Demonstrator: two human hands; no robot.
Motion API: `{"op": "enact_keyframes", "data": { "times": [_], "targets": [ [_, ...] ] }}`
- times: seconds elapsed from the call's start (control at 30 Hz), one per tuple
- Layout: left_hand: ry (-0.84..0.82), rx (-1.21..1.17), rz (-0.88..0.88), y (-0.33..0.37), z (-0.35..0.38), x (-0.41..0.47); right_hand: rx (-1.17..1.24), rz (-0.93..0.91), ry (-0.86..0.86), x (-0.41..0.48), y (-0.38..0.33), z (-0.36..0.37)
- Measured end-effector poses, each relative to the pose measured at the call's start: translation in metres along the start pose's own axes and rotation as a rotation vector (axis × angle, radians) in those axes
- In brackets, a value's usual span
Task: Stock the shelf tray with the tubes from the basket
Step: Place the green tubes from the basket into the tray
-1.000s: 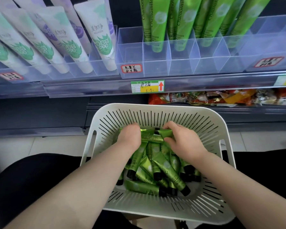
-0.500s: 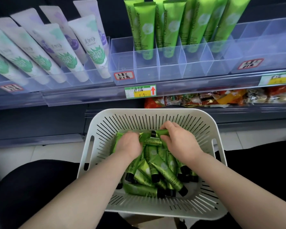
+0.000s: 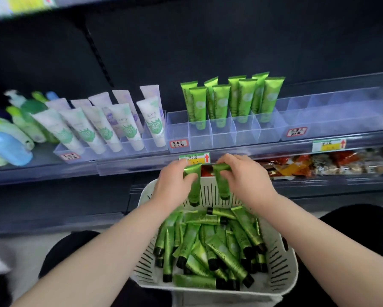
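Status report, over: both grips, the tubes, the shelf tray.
Left grip holds one green tube, right grip holds a second tube, both at the basket far rim. Shelf tray front slots vacant. Path to tray unblocked.

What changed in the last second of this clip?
Both hands rose out of the basket toward the shelf tray, the left hand holding a green tube, the right hand holding a second tube. The pile of tubes and the tray's stock stayed put.

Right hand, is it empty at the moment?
No, the right hand grips a green tube, holding it over the far rim of the basket.
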State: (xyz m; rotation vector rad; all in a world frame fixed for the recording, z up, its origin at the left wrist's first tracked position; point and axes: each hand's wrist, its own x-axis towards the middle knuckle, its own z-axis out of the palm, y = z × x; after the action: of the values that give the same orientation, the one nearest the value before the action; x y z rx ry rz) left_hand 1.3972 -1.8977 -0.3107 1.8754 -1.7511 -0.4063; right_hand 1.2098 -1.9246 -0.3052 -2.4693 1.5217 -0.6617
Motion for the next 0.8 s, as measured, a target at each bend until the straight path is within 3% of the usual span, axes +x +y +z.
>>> {"op": "enact_keyframes", "data": {
  "times": [0.2,0.33,0.53,0.8],
  "targets": [
    [0.240,-0.009,0.100,0.045,-0.071,0.038,0.042,-0.045,0.217,0.040,-0.017,-0.058],
    [0.302,0.089,0.125,0.057,-0.102,0.075,0.041,-0.096,0.299,0.069,-0.029,-0.082],
    [0.319,0.150,0.145,0.063,-0.117,0.120,0.040,-0.125,0.327,0.104,-0.038,-0.087],
    [0.211,0.362,0.117,0.048,-0.112,0.172,-0.006,-0.145,0.306,0.137,-0.031,-0.067]
  ]
}}
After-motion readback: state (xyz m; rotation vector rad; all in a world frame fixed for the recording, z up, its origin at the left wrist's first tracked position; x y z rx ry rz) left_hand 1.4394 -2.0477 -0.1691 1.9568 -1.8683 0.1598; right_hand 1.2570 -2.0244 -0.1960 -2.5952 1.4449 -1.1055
